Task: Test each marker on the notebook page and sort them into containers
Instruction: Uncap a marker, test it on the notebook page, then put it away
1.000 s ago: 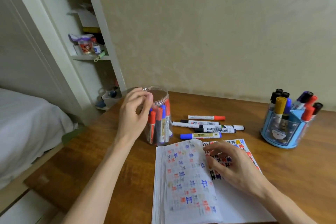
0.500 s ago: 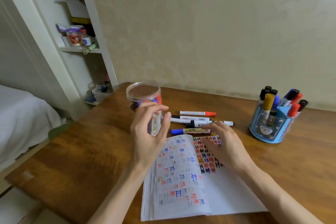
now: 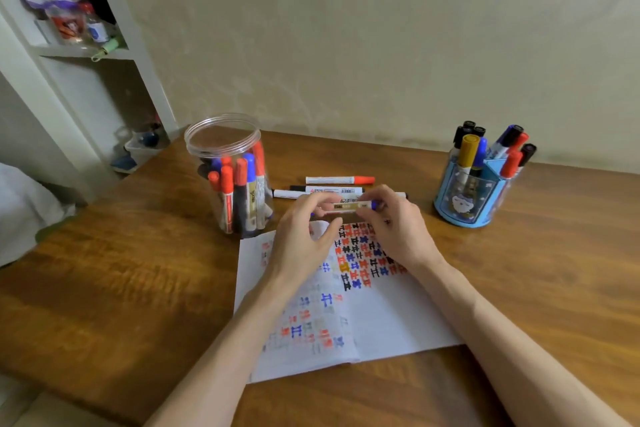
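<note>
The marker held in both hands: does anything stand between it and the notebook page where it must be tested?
Nothing visible does. The left hand and right hand hold the marker above the far edge of the notebook page, which lies open below them.

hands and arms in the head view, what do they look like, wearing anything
The left forearm and right forearm are bare, no sleeves in view. The left hand and the right hand show no gloves, rings or watch. The right hand carries a small black ink mark on its back.
</note>
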`<state>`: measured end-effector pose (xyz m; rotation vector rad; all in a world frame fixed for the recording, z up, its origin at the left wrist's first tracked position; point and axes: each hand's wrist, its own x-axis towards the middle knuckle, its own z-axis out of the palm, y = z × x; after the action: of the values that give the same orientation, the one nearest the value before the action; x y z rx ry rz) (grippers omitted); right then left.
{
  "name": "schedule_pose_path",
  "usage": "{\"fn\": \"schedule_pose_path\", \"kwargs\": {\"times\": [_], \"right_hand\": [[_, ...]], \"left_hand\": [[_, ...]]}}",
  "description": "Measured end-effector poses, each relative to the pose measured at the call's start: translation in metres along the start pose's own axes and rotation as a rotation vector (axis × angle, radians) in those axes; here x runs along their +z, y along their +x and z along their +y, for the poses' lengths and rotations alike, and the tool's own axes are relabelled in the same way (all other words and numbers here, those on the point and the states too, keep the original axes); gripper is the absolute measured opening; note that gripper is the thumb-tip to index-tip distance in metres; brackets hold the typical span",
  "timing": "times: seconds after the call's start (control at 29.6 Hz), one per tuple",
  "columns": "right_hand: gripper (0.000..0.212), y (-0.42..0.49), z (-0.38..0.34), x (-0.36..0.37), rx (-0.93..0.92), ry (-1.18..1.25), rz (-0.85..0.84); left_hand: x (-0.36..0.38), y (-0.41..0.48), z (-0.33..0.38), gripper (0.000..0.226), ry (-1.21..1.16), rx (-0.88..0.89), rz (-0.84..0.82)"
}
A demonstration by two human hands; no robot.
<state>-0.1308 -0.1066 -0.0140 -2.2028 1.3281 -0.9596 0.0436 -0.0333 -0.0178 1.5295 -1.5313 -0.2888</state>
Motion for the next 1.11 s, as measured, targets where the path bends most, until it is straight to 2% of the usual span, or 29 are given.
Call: {"fn": "schedule_pose_path", "kwargs": {"times": [0.2,0.34,0.47,0.61,0.78,0.88,1.01,1.11], "right_hand": [[0.017,-0.022,0.000,-0.034,0.029,0.269,0.017],[0.022,-0.042,-0.003,-0.052,0.111,0.459,0.058],[0.032,-0.067,-0.013,-0.054,0.330,0.745,0.048],[0.019,-0.081,-0.017,-0.042,0.279,0.735,-0.010],[0.021,-0.082,-0.015,-0.046,0.251,0.683,-0.041],[0.021,-0.084,-0.016,-0.049,0.174,0.646,-0.053],[0.015,-0.086,-0.016,-0.053,0.132,0.662,-0.056],[0.014,-0.086,-0.015,-0.055,0.107,0.659,-0.065]], "left_hand": [[-0.002,0.002,-0.006,0.033,0.148,0.106,0.035],[-0.007,-0.003,0.004,0.031,0.091,0.056,-0.084],[-0.004,-0.014,0.020,0.028,0.025,0.102,-0.269],[0.007,-0.022,0.030,0.030,-0.001,0.193,-0.332],[0.005,-0.023,0.032,0.024,-0.078,0.110,-0.385],[0.004,-0.024,0.033,0.025,-0.130,0.053,-0.436],[0.002,-0.024,0.034,0.022,-0.213,0.002,-0.494],[0.000,-0.024,0.038,0.021,-0.243,0.018,-0.516]]}}
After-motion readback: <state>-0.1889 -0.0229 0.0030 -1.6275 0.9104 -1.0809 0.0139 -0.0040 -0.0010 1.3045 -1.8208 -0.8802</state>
